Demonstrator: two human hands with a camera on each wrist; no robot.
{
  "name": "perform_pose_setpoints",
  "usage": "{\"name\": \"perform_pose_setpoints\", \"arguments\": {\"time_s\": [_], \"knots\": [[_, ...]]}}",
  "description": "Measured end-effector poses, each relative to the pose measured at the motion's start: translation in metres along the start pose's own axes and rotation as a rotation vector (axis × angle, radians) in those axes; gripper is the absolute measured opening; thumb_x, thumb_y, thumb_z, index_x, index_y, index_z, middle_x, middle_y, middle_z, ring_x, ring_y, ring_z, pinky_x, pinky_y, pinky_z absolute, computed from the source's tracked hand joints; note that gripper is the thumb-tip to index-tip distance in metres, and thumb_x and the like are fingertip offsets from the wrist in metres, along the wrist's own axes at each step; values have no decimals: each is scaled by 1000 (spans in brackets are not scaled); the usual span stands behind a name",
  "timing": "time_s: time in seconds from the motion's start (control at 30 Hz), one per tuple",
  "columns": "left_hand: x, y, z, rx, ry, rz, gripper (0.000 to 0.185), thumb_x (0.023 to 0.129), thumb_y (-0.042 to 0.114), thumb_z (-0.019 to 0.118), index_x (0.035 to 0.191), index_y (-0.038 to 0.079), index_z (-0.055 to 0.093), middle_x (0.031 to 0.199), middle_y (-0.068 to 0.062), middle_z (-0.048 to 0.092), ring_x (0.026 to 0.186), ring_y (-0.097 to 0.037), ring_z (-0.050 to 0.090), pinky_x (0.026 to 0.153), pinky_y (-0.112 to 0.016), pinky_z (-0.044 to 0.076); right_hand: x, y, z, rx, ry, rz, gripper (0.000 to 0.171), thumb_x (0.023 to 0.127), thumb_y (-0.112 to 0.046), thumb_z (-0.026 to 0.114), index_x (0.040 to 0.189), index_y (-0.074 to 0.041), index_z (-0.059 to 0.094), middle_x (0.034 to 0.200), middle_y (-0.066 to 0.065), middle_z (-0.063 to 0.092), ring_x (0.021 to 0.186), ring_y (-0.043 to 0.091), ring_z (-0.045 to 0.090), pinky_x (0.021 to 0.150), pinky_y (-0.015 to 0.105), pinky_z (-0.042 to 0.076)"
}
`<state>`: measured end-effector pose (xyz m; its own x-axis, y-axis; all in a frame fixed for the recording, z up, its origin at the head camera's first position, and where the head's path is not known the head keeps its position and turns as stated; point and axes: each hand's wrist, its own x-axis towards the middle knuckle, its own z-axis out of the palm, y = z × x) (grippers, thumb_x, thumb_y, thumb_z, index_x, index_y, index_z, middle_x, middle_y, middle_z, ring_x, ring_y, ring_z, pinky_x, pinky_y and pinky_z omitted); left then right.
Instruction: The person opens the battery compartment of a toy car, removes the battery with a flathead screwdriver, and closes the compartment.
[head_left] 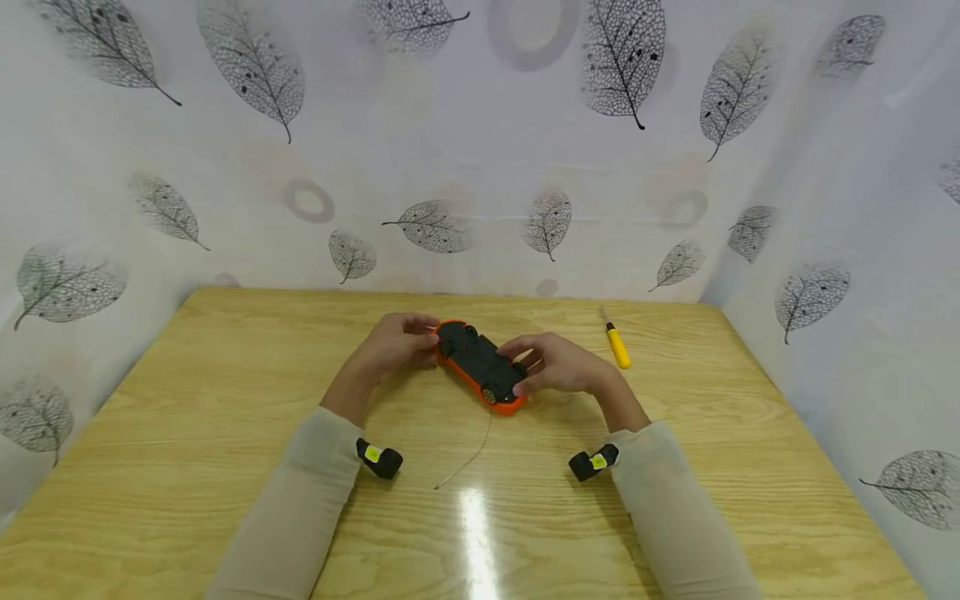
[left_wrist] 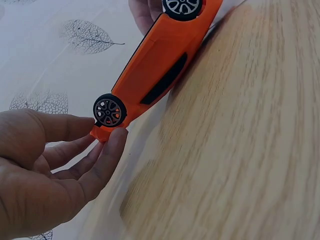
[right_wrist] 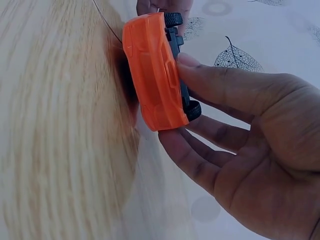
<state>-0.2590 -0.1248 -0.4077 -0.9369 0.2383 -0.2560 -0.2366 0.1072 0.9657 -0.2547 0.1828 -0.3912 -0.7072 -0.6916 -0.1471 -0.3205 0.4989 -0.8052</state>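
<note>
An orange toy car [head_left: 480,367] is upside down over the wooden table, its black underside facing up and its wheels showing. My left hand [head_left: 397,343] grips its far left end; in the left wrist view the thumb and fingers [left_wrist: 107,162] pinch the orange body beside a wheel [left_wrist: 108,111]. My right hand [head_left: 558,364] holds the near right end, and in the right wrist view its thumb [right_wrist: 215,82] lies against the car's end [right_wrist: 152,75] with fingers beneath. A thin wire [head_left: 480,450] trails from the car toward the front of the table.
A screwdriver [head_left: 617,342] with a yellow handle lies at the back right of the wooden table [head_left: 225,400]. A pale curtain [head_left: 480,150] with leaf prints stands behind and along both sides. Wrist cameras [head_left: 381,460] are strapped on both sleeves.
</note>
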Motion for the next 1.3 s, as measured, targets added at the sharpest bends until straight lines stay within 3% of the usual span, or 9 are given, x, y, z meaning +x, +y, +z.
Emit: {"name": "perform_pose_setpoints", "arguments": {"time_s": [0.53, 1.07, 1.3], "knots": [[14, 13, 0, 94, -17, -12, 40, 103, -1, 57, 142, -2, 55, 139, -23, 56, 93, -23, 71, 90, -40, 61, 4, -6, 6, -67, 11, 36, 62, 88, -18, 83, 144, -13, 58, 135, 12, 60, 114, 28, 64, 96, 40, 57], [42, 23, 2, 226, -86, -16, 35, 102, 0, 57, 136, -2, 60, 136, -21, 59, 95, -23, 69, 87, -37, 62, 8, -9, 15, 33, 19, 60, 68, 86, -16, 86, 147, -16, 54, 131, 15, 60, 112, 27, 67, 91, 39, 59], [48, 27, 5, 231, -120, -19, 35, 103, 0, 56, 138, -2, 59, 137, -20, 59, 100, -25, 68, 93, -42, 60, 10, -12, 19, 62, 20, 78, 71, 85, -16, 86, 148, -16, 52, 138, 18, 57, 112, 27, 68, 92, 39, 59]]}}
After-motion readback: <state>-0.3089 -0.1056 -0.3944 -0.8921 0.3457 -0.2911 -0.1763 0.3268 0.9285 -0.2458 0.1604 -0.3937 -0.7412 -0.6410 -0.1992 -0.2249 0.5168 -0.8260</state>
